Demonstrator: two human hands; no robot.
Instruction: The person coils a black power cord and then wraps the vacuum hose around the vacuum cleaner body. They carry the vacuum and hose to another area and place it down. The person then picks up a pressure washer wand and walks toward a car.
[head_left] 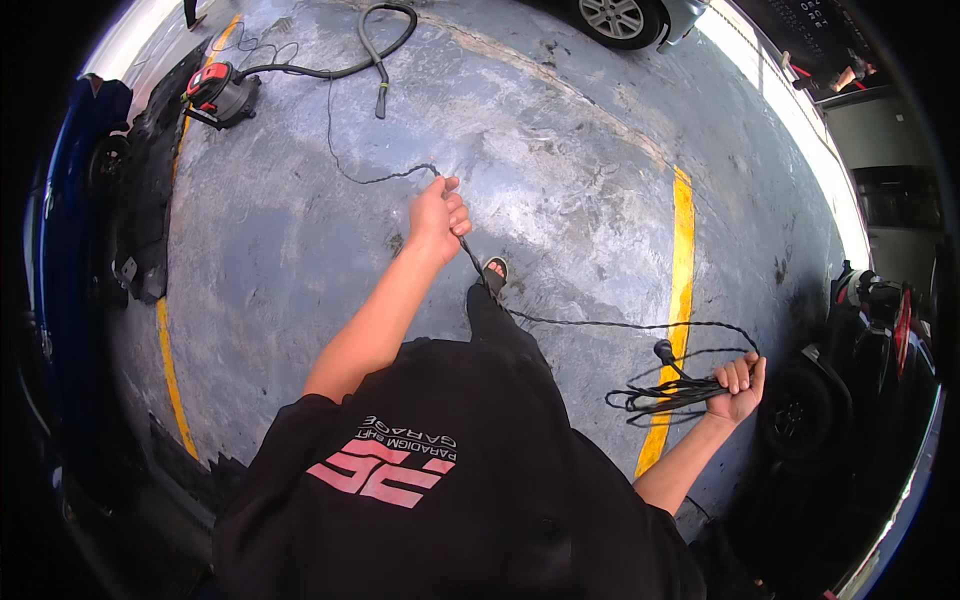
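Left hand is clenched round the black cord, which runs over to the right hand. That one clamps the coils together, likely so they don't unravel

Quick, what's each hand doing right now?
Left hand: closed around the black cord.
Right hand: closed, holding gathered loops of that cord.
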